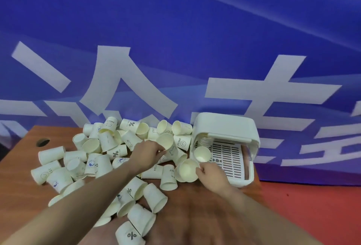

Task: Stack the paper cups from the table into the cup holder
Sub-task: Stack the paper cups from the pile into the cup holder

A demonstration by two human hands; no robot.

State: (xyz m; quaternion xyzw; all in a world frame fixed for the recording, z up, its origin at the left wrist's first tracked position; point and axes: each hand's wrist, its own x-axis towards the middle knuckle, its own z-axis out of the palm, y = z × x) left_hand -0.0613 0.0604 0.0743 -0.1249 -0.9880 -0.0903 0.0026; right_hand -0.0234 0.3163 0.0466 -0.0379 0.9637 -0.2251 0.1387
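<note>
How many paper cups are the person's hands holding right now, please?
2. The left hand pinches a cup over the pile; the right hand grips a second cup beside the cup holder. Nested cups could be hidden.

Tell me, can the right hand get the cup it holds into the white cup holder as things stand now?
Probably yes. The right hand grips a cup just beside the cup holder, whose open front faces it. Only one loose cup lies on the slotted tray near the opening; the space beside it looks free.
</note>
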